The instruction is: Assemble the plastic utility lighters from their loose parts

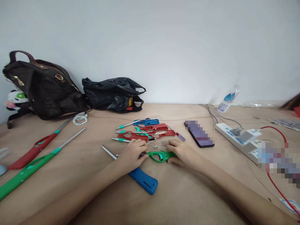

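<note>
I record a light-brown tabletop (187, 193), its surface smooth. At the rear left I note a dark-brown backpack with a leather handle (53, 90) and, beside it, a crumpled black plastic bag (107, 93). Before these lie a white bead bracelet (79, 124), a long red-handled lighter (30, 153) and a long green-handled lighter (28, 172). At centre: several red and blue plastic lighter shells with metal rods (154, 122), near a purple-handled screwdriver (180, 136). Nearest me, a blue-handled lighter (145, 181) lies slantwise, partly hidden. To the right: a dark rectangular phone (206, 142), a white plastic power strip (236, 142) and, rearward, a clear plastic bottle (227, 99).
</note>
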Action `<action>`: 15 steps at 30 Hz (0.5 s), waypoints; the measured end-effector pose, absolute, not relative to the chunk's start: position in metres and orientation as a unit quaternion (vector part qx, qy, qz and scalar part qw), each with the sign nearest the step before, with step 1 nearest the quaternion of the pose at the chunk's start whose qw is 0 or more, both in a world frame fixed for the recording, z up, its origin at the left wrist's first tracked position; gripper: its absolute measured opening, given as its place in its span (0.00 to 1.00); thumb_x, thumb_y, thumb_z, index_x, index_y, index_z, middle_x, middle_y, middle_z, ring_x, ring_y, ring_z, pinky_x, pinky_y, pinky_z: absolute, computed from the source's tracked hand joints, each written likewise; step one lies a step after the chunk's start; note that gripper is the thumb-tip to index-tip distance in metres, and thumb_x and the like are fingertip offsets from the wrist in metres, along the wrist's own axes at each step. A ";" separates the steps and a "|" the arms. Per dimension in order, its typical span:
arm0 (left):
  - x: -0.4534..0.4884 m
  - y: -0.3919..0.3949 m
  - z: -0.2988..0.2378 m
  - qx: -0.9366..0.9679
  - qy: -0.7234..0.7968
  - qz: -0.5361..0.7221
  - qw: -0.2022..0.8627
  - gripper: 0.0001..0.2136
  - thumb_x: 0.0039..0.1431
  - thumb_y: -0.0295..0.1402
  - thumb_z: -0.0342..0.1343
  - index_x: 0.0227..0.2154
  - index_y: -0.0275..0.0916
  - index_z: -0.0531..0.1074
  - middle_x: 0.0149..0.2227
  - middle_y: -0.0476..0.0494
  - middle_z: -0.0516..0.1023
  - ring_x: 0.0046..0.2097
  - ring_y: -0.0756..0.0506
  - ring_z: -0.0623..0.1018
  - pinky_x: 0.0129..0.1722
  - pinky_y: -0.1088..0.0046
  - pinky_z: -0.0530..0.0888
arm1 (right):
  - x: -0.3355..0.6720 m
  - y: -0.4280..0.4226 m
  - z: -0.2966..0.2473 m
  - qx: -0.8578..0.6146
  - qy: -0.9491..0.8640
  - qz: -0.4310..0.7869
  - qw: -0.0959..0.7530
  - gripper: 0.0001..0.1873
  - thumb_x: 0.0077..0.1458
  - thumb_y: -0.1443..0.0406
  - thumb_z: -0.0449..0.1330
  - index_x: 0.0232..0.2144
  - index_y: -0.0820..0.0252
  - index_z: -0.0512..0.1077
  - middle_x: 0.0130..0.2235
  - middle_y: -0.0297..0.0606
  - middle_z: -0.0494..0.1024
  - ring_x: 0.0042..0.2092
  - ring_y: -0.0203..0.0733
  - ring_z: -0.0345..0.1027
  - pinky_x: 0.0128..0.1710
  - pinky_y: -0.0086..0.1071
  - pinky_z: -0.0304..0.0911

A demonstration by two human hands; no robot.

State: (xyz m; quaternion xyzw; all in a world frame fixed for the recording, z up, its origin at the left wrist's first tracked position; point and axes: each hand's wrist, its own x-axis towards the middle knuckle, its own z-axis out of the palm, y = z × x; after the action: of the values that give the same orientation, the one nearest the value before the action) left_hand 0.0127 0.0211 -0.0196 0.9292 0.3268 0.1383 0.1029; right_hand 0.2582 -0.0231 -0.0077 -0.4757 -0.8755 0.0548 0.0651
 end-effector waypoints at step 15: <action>0.034 0.011 -0.024 0.947 0.231 0.063 -0.213 0.07 0.61 0.22 0.53 0.28 0.33 0.71 0.33 0.41 0.72 0.37 0.40 0.71 0.36 0.65 0.64 | 0.253 -0.023 -0.010 -0.491 -0.868 0.042 0.052 0.08 0.52 0.65 0.66 0.33 0.62 0.73 0.39 0.42 0.73 0.43 0.48 0.67 0.41 0.38 0.63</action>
State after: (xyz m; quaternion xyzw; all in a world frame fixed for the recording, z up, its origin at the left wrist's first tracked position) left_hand 0.0341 0.0107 -0.0244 0.9472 0.2311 0.0635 -0.2129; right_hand 0.2534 -0.0232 -0.0099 -0.4913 -0.8684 0.0425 0.0521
